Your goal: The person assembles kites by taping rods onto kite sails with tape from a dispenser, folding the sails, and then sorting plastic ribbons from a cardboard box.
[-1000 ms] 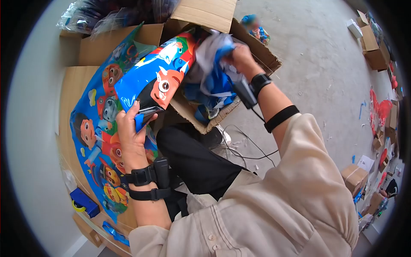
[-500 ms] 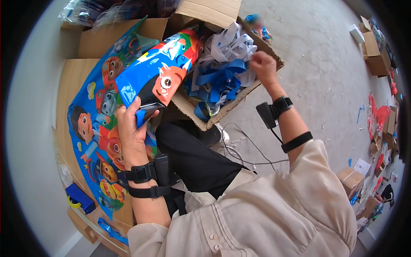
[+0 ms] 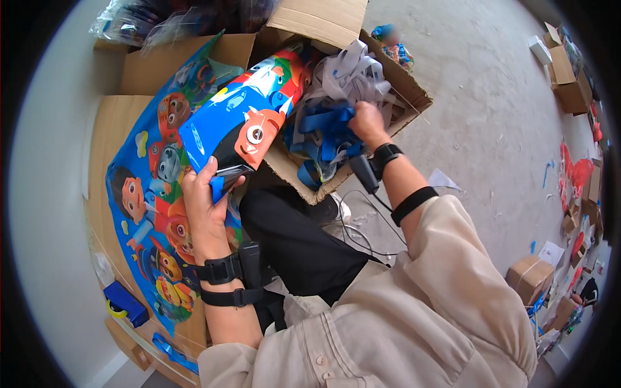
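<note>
My left hand [image 3: 206, 194] is closed on the lower end of a shiny folded plastic sheet [image 3: 249, 110] with cartoon faces on blue. A short blue strip [image 3: 217, 187] pokes out between the thumb and fingers. My right hand [image 3: 370, 124] reaches over an open cardboard box [image 3: 297, 176], its fingers curled around blue ribbon [image 3: 326, 126] in the tangle. White ribbon [image 3: 349, 74] is heaped behind it in the same box. Under my left forearm, a larger cartoon-printed sheet [image 3: 132, 191] lies spread over a wooden board.
The wooden tabletop [image 3: 107, 139] runs along the wall at left, with a blue box [image 3: 126, 304] near its front end. Plastic-wrapped packets [image 3: 126, 22] sit at the back. A cable [image 3: 352, 239] loops across the floor. Cartons [image 3: 530, 278] and scraps lie at right.
My right hand has moved left and down from beside the white ribbon onto the blue ribbon. My left hand keeps its hold on the folded sheet.
</note>
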`<state>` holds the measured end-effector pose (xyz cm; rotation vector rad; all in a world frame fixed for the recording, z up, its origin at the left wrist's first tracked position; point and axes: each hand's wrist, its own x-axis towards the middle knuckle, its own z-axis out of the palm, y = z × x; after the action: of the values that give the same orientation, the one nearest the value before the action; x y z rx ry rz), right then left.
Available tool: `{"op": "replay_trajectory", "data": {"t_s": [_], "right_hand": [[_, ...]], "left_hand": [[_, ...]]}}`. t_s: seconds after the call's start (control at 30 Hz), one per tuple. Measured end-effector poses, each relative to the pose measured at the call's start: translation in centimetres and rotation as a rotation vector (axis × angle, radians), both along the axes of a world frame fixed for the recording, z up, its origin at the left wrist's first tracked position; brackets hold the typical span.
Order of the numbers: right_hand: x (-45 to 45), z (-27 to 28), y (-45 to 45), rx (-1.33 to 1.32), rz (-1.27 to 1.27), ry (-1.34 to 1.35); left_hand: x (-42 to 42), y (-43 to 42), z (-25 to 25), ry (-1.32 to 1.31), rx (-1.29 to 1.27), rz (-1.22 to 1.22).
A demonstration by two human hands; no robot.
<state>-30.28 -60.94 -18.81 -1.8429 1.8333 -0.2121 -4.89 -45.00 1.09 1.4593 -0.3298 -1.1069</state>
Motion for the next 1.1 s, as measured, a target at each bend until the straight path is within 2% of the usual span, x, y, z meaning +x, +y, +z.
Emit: {"op": "replay_trajectory", "data": {"t_s": [0.03, 0.07, 0.13, 0.2, 0.23, 0.27, 0.37, 0.57, 0.63, 0.7, 0.77, 0.83, 0.9, 0.97, 1.03, 1.07, 1.1], "right_hand": [[1.2, -0.4, 0.8, -0.081, -0.017, -0.213], [2.8, -0.8, 2.0, -0.194, -0.038, -0.303], [6.0, 1.1, 4.1, -0.071, 0.123, -0.281], [8.5, 2.1, 7.7, -0.094, 0.266, -0.489], [9.3, 3.6, 9.2, -0.053, 0.331, -0.458], [10.1, 3.6, 10.9, -0.131, 0.384, -0.45], [10.8, 4.4, 12.9, -0.167, 0.331, -0.512], [7.2, 5.1, 9.5, -0.055, 0.333, -0.377], [4.8, 5.1, 8.1, -0.132, 0.301, -0.367], [1.8, 3.6, 6.2, -0.273, 0.167, -0.348], [-1.5, 2.3, 3.4, -0.241, -0.065, -0.456], [-4.7, 2.9, 1.1, -0.064, -0.306, -0.817], [-5.8, 4.0, 0.4, -0.157, -0.647, -1.089], [-6.6, 3.4, -0.6, -0.168, -0.589, -0.995], [-5.3, 4.0, -0.7, -0.439, -0.301, -0.391], [-4.6, 4.2, -0.3, -0.232, -0.278, -0.331], [-3.5, 4.1, 0.0, -0.185, -0.215, -0.257]], "left_hand": [[0.1, -0.1, 0.0, -0.001, -0.002, -0.003], [0.2, 0.0, -0.2, 0.008, 0.0, -0.013], [0.4, 0.0, -0.3, 0.019, 0.006, -0.023], [0.5, -0.1, -0.4, 0.017, 0.005, -0.03], [0.5, -0.1, -0.4, 0.017, 0.008, -0.032], [0.4, -0.1, -0.3, 0.014, 0.008, -0.025], [0.2, -0.1, -0.1, 0.01, 0.013, -0.022], [0.0, -0.1, -0.2, 0.011, 0.008, -0.022], [0.0, 0.1, -0.1, 0.007, 0.014, -0.001], [0.2, 0.0, -0.2, 0.031, -0.002, -0.023], [0.3, 0.0, -0.3, 0.03, 0.002, -0.014], [0.4, 0.0, -0.5, 0.03, -0.002, -0.027], [0.5, -0.2, -0.9, 0.014, -0.005, -0.019], [0.5, -0.2, -1.1, -0.003, -0.01, -0.011], [0.5, -0.3, -1.1, 0.007, -0.013, -0.003], [0.4, -0.3, -1.1, 0.005, -0.01, -0.004], [0.3, -0.4, -1.0, 0.0, -0.011, 0.003]]}}
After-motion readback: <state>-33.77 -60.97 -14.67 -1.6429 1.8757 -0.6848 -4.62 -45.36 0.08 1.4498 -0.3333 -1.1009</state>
